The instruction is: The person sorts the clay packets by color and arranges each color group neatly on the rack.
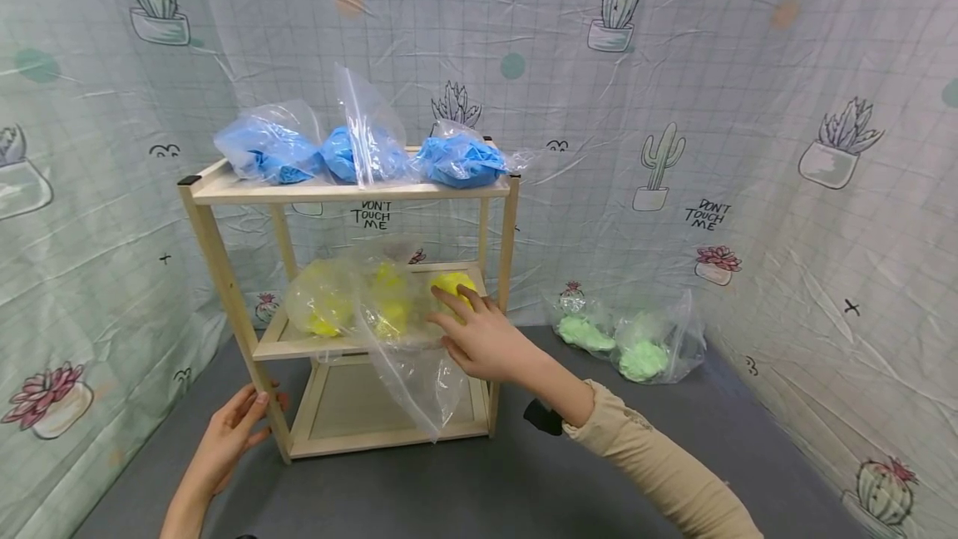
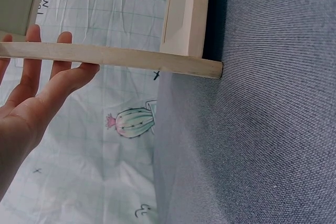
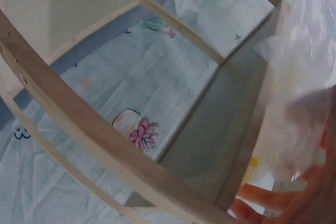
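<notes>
My left hand (image 1: 230, 431) holds the left front post of a wooden shelf rack (image 1: 232, 281), low down. The left wrist view shows that hand's fingers (image 2: 32, 72) passing behind the post, with the thumb along its edge. My right hand (image 1: 482, 335) reaches over the right end of the middle shelf, fingers spread and slightly bent at a yellow lump in a clear bag (image 1: 451, 282). Beside it are two more clear bags with yellow contents, a left one (image 1: 322, 306) and a middle one (image 1: 389, 306). A clear bag flap (image 1: 422, 389) hangs over the shelf's front edge. Blurred plastic (image 3: 299, 77) surrounds the right fingers in the right wrist view.
Three clear bags of blue material, left (image 1: 271, 148), middle (image 1: 367, 152) and right (image 1: 461, 158), lie on the top shelf. Two bags of light green material, one behind (image 1: 584, 333) and one nearer (image 1: 644, 358), lie on the dark table (image 1: 599, 456) right of the rack. Patterned curtains (image 1: 554, 98) enclose the area.
</notes>
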`<state>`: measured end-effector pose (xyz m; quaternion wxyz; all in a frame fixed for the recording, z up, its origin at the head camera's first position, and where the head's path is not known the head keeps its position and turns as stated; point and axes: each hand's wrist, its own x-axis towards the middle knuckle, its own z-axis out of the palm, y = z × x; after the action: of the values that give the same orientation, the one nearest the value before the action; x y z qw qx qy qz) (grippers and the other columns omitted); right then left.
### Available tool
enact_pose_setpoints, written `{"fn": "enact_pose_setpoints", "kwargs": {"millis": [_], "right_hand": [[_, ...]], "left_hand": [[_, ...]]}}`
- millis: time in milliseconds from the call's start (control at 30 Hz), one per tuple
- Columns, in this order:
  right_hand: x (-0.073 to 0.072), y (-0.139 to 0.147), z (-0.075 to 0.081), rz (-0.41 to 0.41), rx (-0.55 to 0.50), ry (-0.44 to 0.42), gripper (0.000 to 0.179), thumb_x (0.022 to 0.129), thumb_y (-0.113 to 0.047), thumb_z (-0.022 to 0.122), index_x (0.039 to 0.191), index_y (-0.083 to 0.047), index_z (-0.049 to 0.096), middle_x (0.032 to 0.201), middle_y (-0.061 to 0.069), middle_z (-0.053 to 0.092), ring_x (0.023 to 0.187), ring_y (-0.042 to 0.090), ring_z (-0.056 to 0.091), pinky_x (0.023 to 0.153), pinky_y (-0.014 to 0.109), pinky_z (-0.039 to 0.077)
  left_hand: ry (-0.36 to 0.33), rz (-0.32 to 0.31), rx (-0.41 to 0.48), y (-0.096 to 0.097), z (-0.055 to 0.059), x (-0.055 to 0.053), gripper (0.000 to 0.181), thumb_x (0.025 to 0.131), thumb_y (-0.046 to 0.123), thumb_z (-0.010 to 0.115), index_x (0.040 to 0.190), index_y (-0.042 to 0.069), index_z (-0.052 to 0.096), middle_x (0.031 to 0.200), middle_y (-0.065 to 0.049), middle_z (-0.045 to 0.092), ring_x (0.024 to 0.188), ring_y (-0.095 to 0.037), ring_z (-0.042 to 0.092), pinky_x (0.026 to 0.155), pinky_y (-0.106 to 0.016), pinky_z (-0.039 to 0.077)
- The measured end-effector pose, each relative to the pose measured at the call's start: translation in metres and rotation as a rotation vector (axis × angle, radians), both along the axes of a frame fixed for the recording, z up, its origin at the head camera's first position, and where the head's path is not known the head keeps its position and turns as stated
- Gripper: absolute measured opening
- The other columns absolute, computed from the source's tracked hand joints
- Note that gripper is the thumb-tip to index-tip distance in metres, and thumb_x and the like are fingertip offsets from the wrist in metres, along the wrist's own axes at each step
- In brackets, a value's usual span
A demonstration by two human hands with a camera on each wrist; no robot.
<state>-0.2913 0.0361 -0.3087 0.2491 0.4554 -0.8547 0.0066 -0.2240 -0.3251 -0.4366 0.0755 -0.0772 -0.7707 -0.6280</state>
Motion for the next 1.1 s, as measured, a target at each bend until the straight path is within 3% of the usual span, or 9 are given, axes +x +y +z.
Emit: {"fn": "enact_pose_setpoints", "kwargs": {"millis": [67, 167, 300, 400, 633, 800, 1100], "right_hand": [[-0.003, -0.002, -0.004, -0.005, -0.006, 0.052, 0.03, 0.092, -0.016, 0.044, 0.122, -0.017, 0.047, 0.14, 0.018, 0.029, 0.112, 0.031, 0.048, 0.083, 0.044, 0.045], [-0.005, -0.005, -0.006, -0.026, 0.005, 0.097, 0.031, 0.089, -0.009, 0.047, 0.119, -0.016, 0.046, 0.134, 0.02, 0.032, 0.108, 0.029, 0.05, 0.081, 0.04, 0.045], [-0.005, -0.009, -0.004, -0.061, 0.05, 0.136, 0.04, 0.083, -0.004, 0.054, 0.12, -0.016, 0.044, 0.13, 0.016, 0.038, 0.121, 0.035, 0.04, 0.088, 0.044, 0.043], [-0.005, -0.011, -0.003, -0.081, 0.067, 0.172, 0.044, 0.08, -0.003, 0.058, 0.119, -0.017, 0.045, 0.129, 0.014, 0.042, 0.121, 0.038, 0.039, 0.089, 0.045, 0.042], [0.0, -0.005, -0.002, -0.1, 0.061, 0.179, 0.046, 0.084, -0.005, 0.052, 0.126, -0.018, 0.041, 0.135, 0.014, 0.039, 0.126, 0.037, 0.035, 0.096, 0.046, 0.038], [0.006, 0.009, -0.002, -0.025, 0.007, 0.237, 0.045, 0.087, -0.01, 0.049, 0.13, -0.016, 0.041, 0.137, 0.012, 0.04, 0.125, 0.03, 0.039, 0.096, 0.041, 0.039], [0.01, 0.055, -0.01, 0.214, -0.17, 0.269, 0.036, 0.088, -0.006, 0.046, 0.124, -0.008, 0.05, 0.13, 0.01, 0.049, 0.118, 0.024, 0.046, 0.095, 0.037, 0.039]], "left_hand": [[0.001, -0.006, 0.007, 0.0, 0.0, 0.0, 0.035, 0.097, 0.029, 0.036, 0.128, 0.016, 0.042, 0.098, 0.024, 0.059, 0.092, 0.008, 0.056, 0.07, -0.021, 0.049], [0.006, -0.009, 0.009, 0.0, 0.0, 0.0, 0.034, 0.097, 0.028, 0.036, 0.128, 0.016, 0.043, 0.098, 0.024, 0.059, 0.093, 0.009, 0.056, 0.071, -0.02, 0.049], [0.013, -0.003, 0.006, -0.001, 0.0, -0.001, 0.033, 0.097, 0.027, 0.036, 0.127, 0.018, 0.043, 0.099, 0.025, 0.058, 0.093, 0.009, 0.056, 0.07, -0.021, 0.049], [0.008, 0.001, 0.002, -0.001, 0.0, -0.001, 0.031, 0.097, 0.028, 0.036, 0.127, 0.02, 0.043, 0.099, 0.026, 0.058, 0.093, 0.009, 0.056, 0.07, -0.023, 0.05], [-0.01, 0.013, -0.007, 0.0, 0.0, -0.002, 0.034, 0.097, 0.03, 0.037, 0.128, 0.019, 0.042, 0.098, 0.026, 0.058, 0.092, 0.01, 0.055, 0.071, -0.023, 0.05], [0.0, 0.008, -0.002, 0.0, -0.001, -0.003, 0.033, 0.097, 0.029, 0.037, 0.127, 0.019, 0.043, 0.097, 0.024, 0.059, 0.092, 0.009, 0.055, 0.071, -0.021, 0.049], [-0.003, 0.001, 0.013, -0.002, -0.001, -0.003, 0.029, 0.097, 0.028, 0.037, 0.125, 0.022, 0.044, 0.099, 0.024, 0.06, 0.093, 0.009, 0.055, 0.07, -0.022, 0.05]]}}
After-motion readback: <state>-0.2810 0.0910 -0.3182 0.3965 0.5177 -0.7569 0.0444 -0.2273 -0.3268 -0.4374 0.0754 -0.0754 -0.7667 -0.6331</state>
